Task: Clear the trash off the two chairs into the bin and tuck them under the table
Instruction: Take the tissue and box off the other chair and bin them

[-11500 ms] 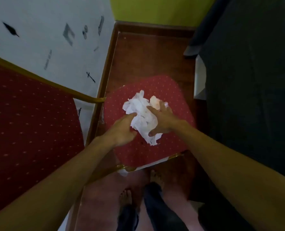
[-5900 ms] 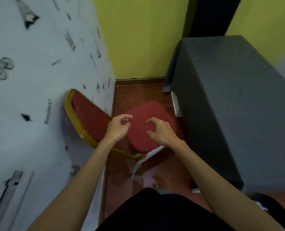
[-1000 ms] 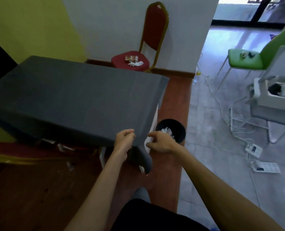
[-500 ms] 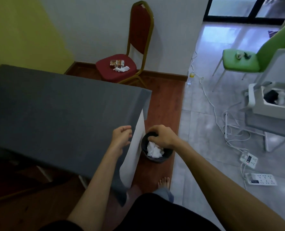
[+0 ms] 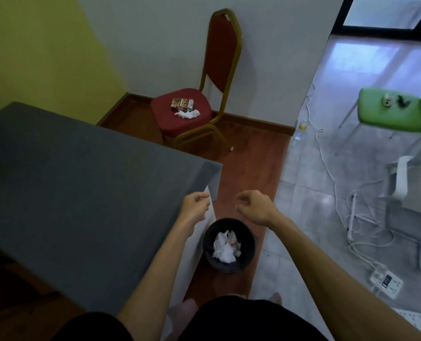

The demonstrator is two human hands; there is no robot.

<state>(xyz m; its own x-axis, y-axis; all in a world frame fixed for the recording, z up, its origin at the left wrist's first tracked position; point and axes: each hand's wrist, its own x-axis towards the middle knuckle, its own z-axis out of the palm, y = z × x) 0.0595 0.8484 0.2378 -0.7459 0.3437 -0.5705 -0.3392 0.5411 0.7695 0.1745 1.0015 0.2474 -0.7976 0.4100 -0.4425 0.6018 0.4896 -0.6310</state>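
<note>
A red chair [image 5: 165, 112] with a gold frame stands against the far white wall. On its seat lie a small printed box [image 5: 181, 104] and a crumpled white tissue [image 5: 187, 114]. A black bin [image 5: 246, 254] on the floor below my hands holds crumpled white paper [image 5: 225, 247]. My left hand [image 5: 195, 207] hovers at the corner of the grey-covered table [image 5: 81, 188], fingers loosely curled and holding nothing. My right hand [image 5: 255, 205] hangs above the bin, fingers curled and apart, holding nothing. The other chair is out of view.
A green chair [image 5: 391, 112] with small items stands at the right. White cables [image 5: 332, 183] and power strips [image 5: 386, 281] trail over the tiled floor. A white and grey unit [image 5: 406, 183] sits at the right edge. Wood flooring runs between table and tiles.
My view has moved forward along the table, so the bin now sits below my hands. My right hand has lifted off the bin's rim, and both hands are higher.
</note>
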